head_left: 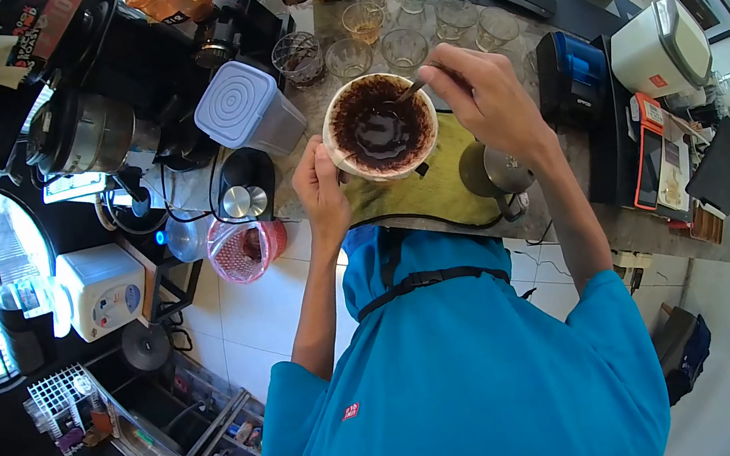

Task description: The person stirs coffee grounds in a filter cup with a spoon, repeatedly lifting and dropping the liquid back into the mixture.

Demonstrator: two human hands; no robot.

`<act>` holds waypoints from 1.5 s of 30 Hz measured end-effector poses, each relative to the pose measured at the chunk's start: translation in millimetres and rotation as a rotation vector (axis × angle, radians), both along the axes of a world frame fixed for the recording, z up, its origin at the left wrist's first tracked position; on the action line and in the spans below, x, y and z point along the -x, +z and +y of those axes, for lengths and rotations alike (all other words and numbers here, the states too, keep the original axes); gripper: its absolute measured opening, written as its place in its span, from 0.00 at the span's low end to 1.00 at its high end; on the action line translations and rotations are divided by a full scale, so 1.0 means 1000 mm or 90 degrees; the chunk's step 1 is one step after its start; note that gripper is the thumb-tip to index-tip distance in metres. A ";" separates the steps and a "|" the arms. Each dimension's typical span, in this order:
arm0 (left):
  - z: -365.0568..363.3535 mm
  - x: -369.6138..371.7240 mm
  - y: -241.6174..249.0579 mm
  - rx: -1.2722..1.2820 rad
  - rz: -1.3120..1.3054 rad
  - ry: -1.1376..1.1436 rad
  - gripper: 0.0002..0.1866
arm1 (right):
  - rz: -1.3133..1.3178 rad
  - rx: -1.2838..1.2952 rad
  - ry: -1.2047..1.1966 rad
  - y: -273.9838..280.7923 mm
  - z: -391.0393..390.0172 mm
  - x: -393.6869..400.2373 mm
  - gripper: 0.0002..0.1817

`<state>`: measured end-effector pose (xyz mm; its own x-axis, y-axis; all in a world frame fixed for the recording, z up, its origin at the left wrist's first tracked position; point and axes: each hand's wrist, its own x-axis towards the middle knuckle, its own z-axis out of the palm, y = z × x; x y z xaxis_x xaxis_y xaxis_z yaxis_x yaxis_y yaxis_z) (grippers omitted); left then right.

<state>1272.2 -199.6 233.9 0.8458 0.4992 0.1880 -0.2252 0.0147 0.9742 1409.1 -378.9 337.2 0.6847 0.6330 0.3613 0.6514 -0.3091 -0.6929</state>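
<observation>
At the near edge of the worktop (319, 101), the left hand (318, 183) is closed around the left side of a wide white bowl-like cup (384, 175), which tips slightly towards the wearer. The right hand (482, 90) has its thumb and fingers pinched together on the dark metal handle of a spoon (413, 90), which dips over the cup's far right rim. Inside lies a glossy, dark brown liquid (377, 135).

The wetting looks done and the stirring part-way: the middle is fluid, yet coarse brown bits cling thickly around the inner wall — an even mix does not seem to be reached.

Just beyond the near edge, a crumpled olive-green cloth (427, 194) lies partly beneath the cup, with a round grey metal pitcher (508, 169) at its right end. Left of the cup stands a pale plastic tub with a ringed lid (237, 98). Farther off, clear glasses (403, 48) cluster towards the far edge; one holds dark matter (298, 65), another an amber residue (363, 23).

The spoon's tip is sunk out of sight, and the left fingertips are hidden behind the cup. Glare blurs what the other glasses hold, and the machines at the worktop's far left corner fade into the lens's black border.
</observation>
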 end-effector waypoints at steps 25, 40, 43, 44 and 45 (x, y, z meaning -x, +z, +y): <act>0.001 -0.010 -0.011 0.039 -0.024 -0.015 0.19 | 0.298 -0.150 0.015 -0.040 -0.005 -0.035 0.17; 0.005 -0.009 0.015 0.062 -0.013 0.007 0.19 | 0.065 -0.082 -0.059 0.000 -0.004 0.002 0.14; 0.002 -0.008 0.024 0.064 -0.031 0.001 0.19 | 0.011 -0.086 -0.049 0.002 0.001 0.002 0.15; 0.001 -0.008 0.029 0.059 -0.037 0.006 0.19 | 0.013 -0.081 -0.052 0.000 -0.001 0.001 0.15; 0.001 -0.008 0.034 0.051 -0.045 0.013 0.18 | 0.038 -0.071 -0.056 -0.002 -0.001 -0.001 0.15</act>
